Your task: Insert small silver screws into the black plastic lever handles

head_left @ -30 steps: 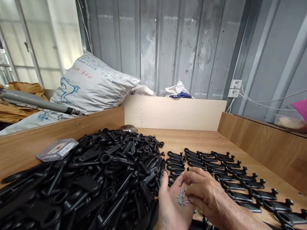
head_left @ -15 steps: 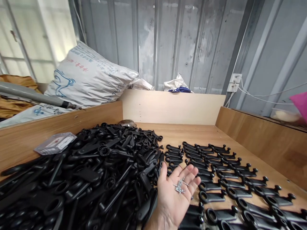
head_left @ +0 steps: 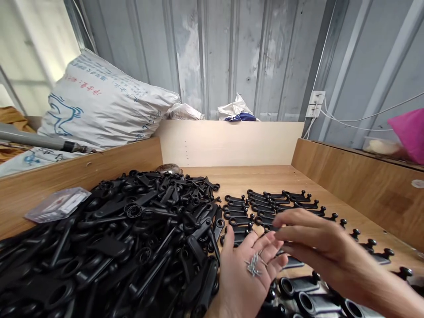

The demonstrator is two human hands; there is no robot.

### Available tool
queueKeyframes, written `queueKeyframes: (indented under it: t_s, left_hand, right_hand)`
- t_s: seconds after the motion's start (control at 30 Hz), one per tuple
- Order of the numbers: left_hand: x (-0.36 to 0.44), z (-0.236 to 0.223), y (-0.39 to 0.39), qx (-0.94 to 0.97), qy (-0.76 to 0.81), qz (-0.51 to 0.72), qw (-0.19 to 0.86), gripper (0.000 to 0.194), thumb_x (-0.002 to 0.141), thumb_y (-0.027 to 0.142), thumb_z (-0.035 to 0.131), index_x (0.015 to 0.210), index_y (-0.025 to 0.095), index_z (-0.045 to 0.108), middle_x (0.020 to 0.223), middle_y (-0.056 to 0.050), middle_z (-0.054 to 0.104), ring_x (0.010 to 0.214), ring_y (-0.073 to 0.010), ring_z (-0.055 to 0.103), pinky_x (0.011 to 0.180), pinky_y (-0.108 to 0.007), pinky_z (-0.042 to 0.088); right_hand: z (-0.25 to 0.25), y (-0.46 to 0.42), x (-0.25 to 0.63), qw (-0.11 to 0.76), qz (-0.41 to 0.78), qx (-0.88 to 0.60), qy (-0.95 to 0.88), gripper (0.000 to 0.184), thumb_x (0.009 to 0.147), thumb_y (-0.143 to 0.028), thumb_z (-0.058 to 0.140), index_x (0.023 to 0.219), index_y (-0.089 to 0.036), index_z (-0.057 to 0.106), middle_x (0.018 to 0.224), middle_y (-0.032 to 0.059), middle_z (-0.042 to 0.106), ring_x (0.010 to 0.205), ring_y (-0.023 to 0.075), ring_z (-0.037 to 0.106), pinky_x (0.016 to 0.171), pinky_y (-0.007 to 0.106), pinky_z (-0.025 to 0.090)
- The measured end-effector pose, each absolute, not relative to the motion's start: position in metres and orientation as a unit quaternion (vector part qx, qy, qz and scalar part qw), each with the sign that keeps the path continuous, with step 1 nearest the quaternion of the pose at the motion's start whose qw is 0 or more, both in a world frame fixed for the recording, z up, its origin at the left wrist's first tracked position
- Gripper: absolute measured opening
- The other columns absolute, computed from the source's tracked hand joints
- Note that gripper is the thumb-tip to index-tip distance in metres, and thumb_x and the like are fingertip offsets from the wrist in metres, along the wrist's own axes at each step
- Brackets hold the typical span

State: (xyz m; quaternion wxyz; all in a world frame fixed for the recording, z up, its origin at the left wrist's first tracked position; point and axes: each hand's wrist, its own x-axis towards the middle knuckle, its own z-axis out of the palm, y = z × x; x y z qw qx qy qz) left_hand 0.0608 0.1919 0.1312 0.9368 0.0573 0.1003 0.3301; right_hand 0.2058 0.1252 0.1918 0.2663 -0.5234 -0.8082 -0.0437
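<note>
My left hand (head_left: 241, 278) lies palm up at the bottom centre, fingers spread, with a small cluster of silver screws (head_left: 253, 265) resting on it. My right hand (head_left: 318, 249) hovers just to its right, fingers extended toward the screws, slightly blurred; nothing shows in them. A big heap of black plastic handle parts (head_left: 132, 238) fills the left of the wooden tray. Rows of the same black parts (head_left: 265, 205) are laid out neatly on the right, partly hidden behind my right hand.
The wooden tray has raised walls: left wall (head_left: 82, 172), back wall (head_left: 228, 143), right wall (head_left: 357, 185). A clear plastic packet (head_left: 56, 205) lies on the left wall. White sacks (head_left: 99, 106) and corrugated metal sheeting stand behind. A pink object (head_left: 409, 134) is at far right.
My right hand was over the palm, left the view half a second ago, and has come back in from the right above the laid-out parts. The camera has tilted and shifted slightly.
</note>
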Motion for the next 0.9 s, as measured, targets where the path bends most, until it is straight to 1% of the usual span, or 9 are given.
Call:
queueKeyframes:
  t_s: [0.07, 0.13, 0.23, 0.33, 0.43, 0.53, 0.6, 0.73, 0.9]
  left_hand:
    - [0.064, 0.127, 0.192, 0.062, 0.085, 0.323, 0.94, 0.069, 0.088, 0.058, 0.03, 0.12, -0.001, 0.046, 0.089, -0.014, 0.063, 0.072, -0.0217, 0.061, 0.074, -0.035, 0.046]
    - [0.067, 0.123, 0.192, 0.058, 0.077, 0.311, 0.946, 0.065, 0.088, 0.058, 0.029, 0.115, 0.002, 0.05, 0.076, -0.009, 0.061, 0.059, -0.0163, 0.056, 0.065, -0.03, 0.043]
    - [0.069, 0.118, 0.193, 0.052, 0.069, 0.288, 0.954, 0.065, 0.087, 0.06, 0.03, 0.112, 0.005, 0.052, 0.072, -0.006, 0.058, 0.054, -0.0125, 0.051, 0.059, -0.024, 0.038]
    - [0.069, 0.116, 0.193, 0.048, 0.073, 0.292, 0.952, 0.062, 0.087, 0.058, 0.034, 0.116, 0.005, 0.051, 0.081, -0.008, 0.061, 0.058, -0.0123, 0.052, 0.059, -0.022, 0.036]
    - [0.069, 0.117, 0.192, 0.044, 0.096, 0.293, 0.95, 0.062, 0.088, 0.057, 0.033, 0.115, 0.005, 0.052, 0.085, -0.01, 0.063, 0.061, -0.0142, 0.055, 0.058, -0.023, 0.036]
    - [0.07, 0.118, 0.189, 0.048, 0.115, 0.296, 0.947, 0.06, 0.089, 0.056, 0.032, 0.107, 0.005, 0.057, 0.083, -0.011, 0.064, 0.065, -0.0162, 0.057, 0.061, -0.024, 0.038]
    - [0.071, 0.117, 0.187, 0.066, 0.118, 0.296, 0.946, 0.061, 0.09, 0.054, 0.029, 0.105, 0.003, 0.059, 0.081, -0.012, 0.065, 0.067, -0.0167, 0.058, 0.064, -0.024, 0.039]
    - [0.071, 0.113, 0.182, 0.094, 0.17, 0.288, 0.938, 0.056, 0.093, 0.048, 0.029, 0.101, 0.003, 0.062, 0.075, -0.011, 0.067, 0.067, -0.0167, 0.059, 0.066, -0.025, 0.04]
    - [0.072, 0.111, 0.182, 0.091, 0.25, 0.28, 0.923, 0.051, 0.093, 0.045, 0.035, 0.091, 0.004, 0.065, 0.071, -0.008, 0.067, 0.064, -0.0146, 0.059, 0.063, -0.024, 0.04]
  right_hand:
    - [0.19, 0.142, 0.199, 0.233, -0.024, -0.507, -0.829, 0.024, 0.088, -0.015, 0.044, 0.077, -0.02, 0.064, 0.093, 0.0073, 0.061, 0.086, 0.0197, 0.055, 0.073, 0.032, 0.046]
    - [0.182, 0.152, 0.193, 0.187, 0.002, -0.51, -0.839, 0.022, 0.082, -0.007, 0.048, 0.068, -0.018, 0.061, 0.087, 0.0047, 0.06, 0.083, 0.0182, 0.052, 0.073, 0.031, 0.043]
    - [0.167, 0.155, 0.187, 0.143, 0.015, -0.531, -0.835, 0.019, 0.076, -0.005, 0.054, 0.062, -0.017, 0.058, 0.085, 0.0026, 0.059, 0.085, 0.0182, 0.049, 0.075, 0.031, 0.041]
    - [0.159, 0.152, 0.185, 0.117, 0.0, -0.547, -0.829, 0.018, 0.078, -0.008, 0.053, 0.064, -0.017, 0.06, 0.097, 0.0036, 0.061, 0.093, 0.0213, 0.047, 0.081, 0.036, 0.039]
    - [0.158, 0.149, 0.183, 0.097, 0.007, -0.561, -0.822, 0.017, 0.077, -0.006, 0.051, 0.072, -0.017, 0.063, 0.105, 0.0055, 0.061, 0.102, 0.0233, 0.046, 0.087, 0.038, 0.038]
    - [0.161, 0.15, 0.182, 0.076, 0.028, -0.58, -0.811, 0.016, 0.074, -0.004, 0.052, 0.07, -0.016, 0.062, 0.098, 0.0056, 0.062, 0.095, 0.0202, 0.05, 0.082, 0.032, 0.04]
    - [0.163, 0.151, 0.18, 0.031, 0.014, -0.581, -0.813, 0.015, 0.075, -0.005, 0.052, 0.067, -0.014, 0.061, 0.089, 0.0057, 0.062, 0.086, 0.0179, 0.052, 0.075, 0.028, 0.041]
    - [0.164, 0.152, 0.177, -0.053, -0.014, -0.556, -0.83, 0.015, 0.077, -0.006, 0.05, 0.071, -0.011, 0.063, 0.079, 0.0092, 0.064, 0.079, 0.0196, 0.056, 0.071, 0.03, 0.041]
    - [0.166, 0.15, 0.177, -0.071, 0.038, -0.557, -0.827, 0.018, 0.075, -0.005, 0.051, 0.08, -0.014, 0.066, 0.077, 0.0092, 0.066, 0.077, 0.0235, 0.06, 0.064, 0.03, 0.039]
